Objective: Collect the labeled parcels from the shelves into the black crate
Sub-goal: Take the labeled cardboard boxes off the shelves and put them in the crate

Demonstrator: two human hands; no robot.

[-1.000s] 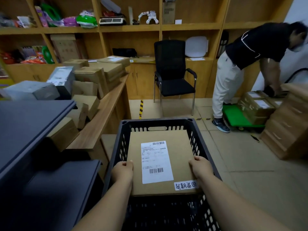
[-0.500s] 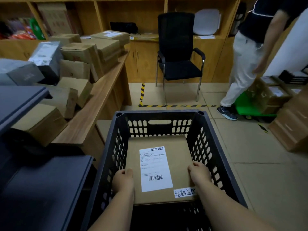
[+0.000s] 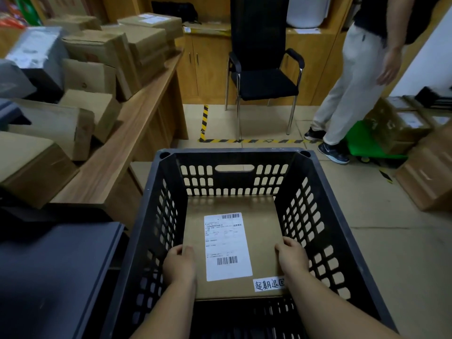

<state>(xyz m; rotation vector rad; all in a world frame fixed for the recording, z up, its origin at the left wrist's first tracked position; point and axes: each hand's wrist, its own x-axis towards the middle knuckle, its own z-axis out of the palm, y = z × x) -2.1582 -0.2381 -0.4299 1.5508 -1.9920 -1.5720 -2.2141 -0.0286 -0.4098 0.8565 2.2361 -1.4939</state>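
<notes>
**Labeled parcel held inside the black crate**

A flat brown parcel (image 3: pixel 232 245) is seen within the black crate (image 3: pixel 325 216), below the rim and between the slotted side walls. Whether it rests on the crate floor cannot be told. A white shipping label (image 3: pixel 226 245) with two barcodes is fixed to its upper face, and a smaller white sticker (image 3: pixel 269 285) with handwritten characters sits at the near right corner.

The parcel is gripped at both side edges. The left hand (image 3: pixel 179 264) is curled round the left edge, with the thumb laid on the upper face and the fingers hidden beneath. The right hand (image 3: pixel 292 256) is curled round the right edge in like manner; its fingers are also hidden from view. Both forearms are extended down into the crate.

A handle slot is noted in the far wall of the crate. To the left, a wooden desk (image 3: pixel 127 148) is loaded with stacked cardboard boxes (image 3: pixel 115 52). A dark shelf surface (image 3: pixel 53 272) is recorded at the lower left. Beyond the crate, a black armchair (image 3: pixel 261 64) stands on the tiled floor behind yellow-and-black tape (image 3: pixel 244 140). A second person (image 3: pixel 354 77) in pale trousers is observed at the right, beside a green trolley (image 3: pixel 367 143) carrying further boxes.
</notes>
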